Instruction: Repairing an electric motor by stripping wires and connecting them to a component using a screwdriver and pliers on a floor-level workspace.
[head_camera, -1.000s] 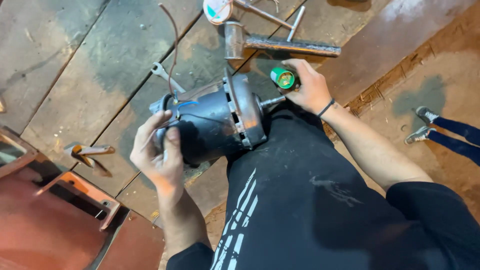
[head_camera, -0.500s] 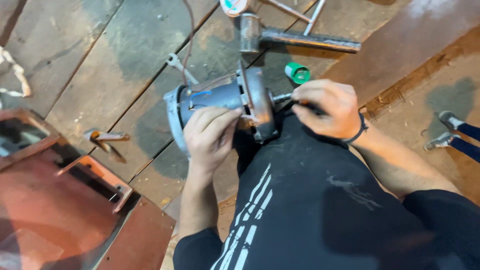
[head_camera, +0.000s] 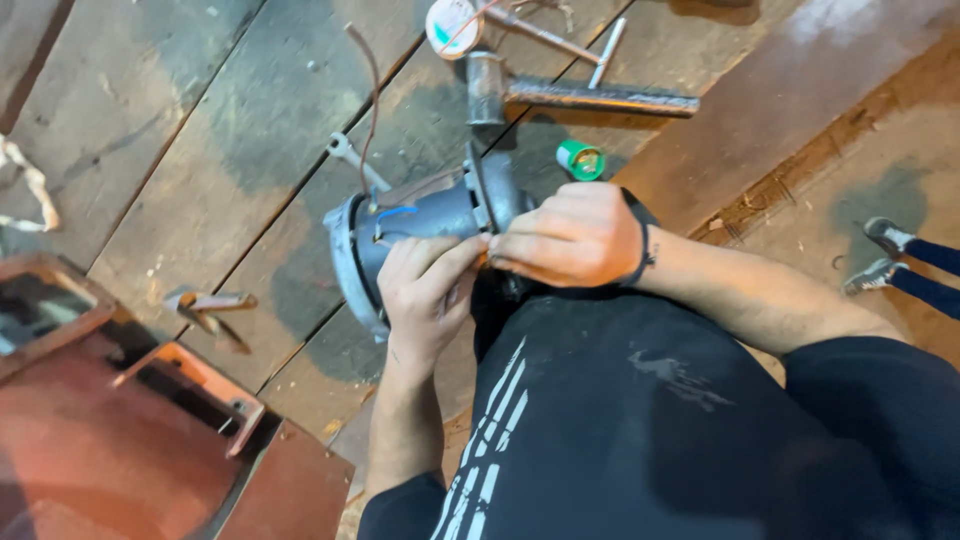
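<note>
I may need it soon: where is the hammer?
In the head view, the hammer lies on the wooden planks at top centre, just beyond the small green cap.

motor (head_camera: 420, 225) on person's lap | left hand (head_camera: 425, 290) and right hand (head_camera: 575, 235) on motor, fingertips meeting | hammer (head_camera: 560, 92) beyond motor | green cap (head_camera: 580, 160) just beside motor

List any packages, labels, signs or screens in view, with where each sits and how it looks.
Round tin: top edge of the wooden floor above the hammer; white lid label with a teal patch.
Small green spool: beside the motor near the right hand; round, green with pale centre.
No signs or screens.
</note>
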